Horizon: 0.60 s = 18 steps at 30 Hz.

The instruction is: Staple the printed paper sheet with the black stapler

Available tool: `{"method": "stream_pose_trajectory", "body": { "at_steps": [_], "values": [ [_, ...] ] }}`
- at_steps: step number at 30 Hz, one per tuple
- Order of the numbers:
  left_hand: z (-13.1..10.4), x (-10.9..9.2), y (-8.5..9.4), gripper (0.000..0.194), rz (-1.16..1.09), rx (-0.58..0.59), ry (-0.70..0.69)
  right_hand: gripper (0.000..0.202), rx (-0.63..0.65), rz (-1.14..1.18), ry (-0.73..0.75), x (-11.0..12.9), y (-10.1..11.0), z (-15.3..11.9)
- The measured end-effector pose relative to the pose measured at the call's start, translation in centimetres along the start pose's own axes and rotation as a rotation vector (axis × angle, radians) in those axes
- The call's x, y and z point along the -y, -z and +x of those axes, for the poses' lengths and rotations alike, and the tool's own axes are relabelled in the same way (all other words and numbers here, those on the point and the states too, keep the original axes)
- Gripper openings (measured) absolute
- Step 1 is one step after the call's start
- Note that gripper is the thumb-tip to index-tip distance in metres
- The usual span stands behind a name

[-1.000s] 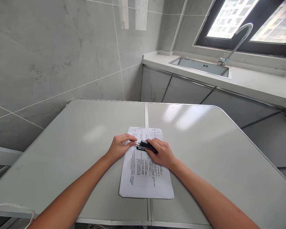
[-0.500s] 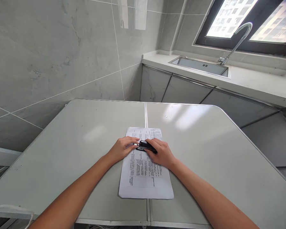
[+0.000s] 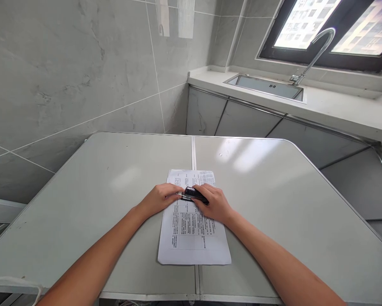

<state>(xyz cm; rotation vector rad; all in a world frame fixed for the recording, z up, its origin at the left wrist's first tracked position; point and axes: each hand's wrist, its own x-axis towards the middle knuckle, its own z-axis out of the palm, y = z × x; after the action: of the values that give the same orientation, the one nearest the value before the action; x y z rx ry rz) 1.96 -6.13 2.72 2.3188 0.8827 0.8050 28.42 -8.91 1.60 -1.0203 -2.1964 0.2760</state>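
Kitchen, by look of it. Metal sink (image 3: 257,85) set into white counter (image 3: 343,104), tall curved faucet (image 3: 317,58) at its back edge. Panelled cabinets (image 3: 246,117) with metal trim below. Grey marble-look tiles (image 3: 82,63) on walls. Dark-framed window (image 3: 305,25) above sink; multi-storey building outside. Pale surface (image 3: 257,182) with centre seam in foreground. Home or workplace: cannot tell.
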Motion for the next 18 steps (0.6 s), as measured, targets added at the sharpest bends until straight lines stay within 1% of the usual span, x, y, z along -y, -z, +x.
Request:
{"method": "stream_pose_trajectory", "body": {
  "at_steps": [5, 8, 10, 13, 14, 18],
  "values": [
    [-0.2, 0.7, 1.5, 0.020, -0.006, 0.014, -0.100, 0.021, -0.011, 0.035, -0.009, -0.2, 0.3, -0.1],
    [0.0, 0.5, 1.9, 0.021, -0.013, 0.043, -0.151, 0.023, -0.021, 0.100, -0.005, 0.0, 0.8, -0.2],
    [0.1, 0.1, 1.7, 0.019, -0.024, 0.040, -0.175, 0.025, -0.006, 0.133, 0.025, 0.4, 1.1, -0.2],
    [0.2, -0.9, 1.0, 0.007, -0.092, 0.034, -0.144, 0.028, 0.024, 0.161, 0.110, 1.1, 1.3, -0.2],
    [0.3, -1.3, 0.8, 0.006, -0.117, 0.038, -0.133, 0.029, 0.031, 0.161, 0.135, 1.4, 1.2, -0.2],
    [0.5, -2.2, 0.4, 0.016, -0.145, 0.069, -0.141, 0.029, 0.031, 0.125, 0.171, 2.1, 0.9, -0.3]
  ]
}}
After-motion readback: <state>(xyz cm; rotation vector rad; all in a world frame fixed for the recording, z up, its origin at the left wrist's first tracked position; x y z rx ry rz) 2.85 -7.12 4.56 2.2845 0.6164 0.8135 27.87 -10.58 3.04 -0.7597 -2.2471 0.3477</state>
